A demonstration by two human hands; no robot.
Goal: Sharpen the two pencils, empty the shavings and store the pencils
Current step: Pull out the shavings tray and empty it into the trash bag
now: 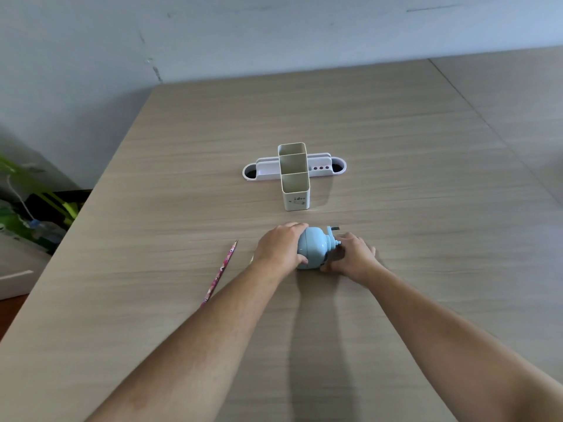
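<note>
A light blue crank sharpener (313, 248) stands on the wooden table (396, 147) in front of me. My left hand (281, 248) wraps around its left side and holds the body. My right hand (353, 257) is closed on the crank at its right end. A pink patterned pencil (220, 272) lies on the table to the left of my left forearm, tip pointing away from me. I see no second pencil; my left hand hides the sharpener's left face. A cream pencil holder (295, 175) with three empty compartments stands behind the sharpener.
A white oval organiser tray (323, 169) lies across behind the pencil holder. The table's left edge runs diagonally; beyond it on the floor sit green and black items (39, 208). A grey wall rises behind the table.
</note>
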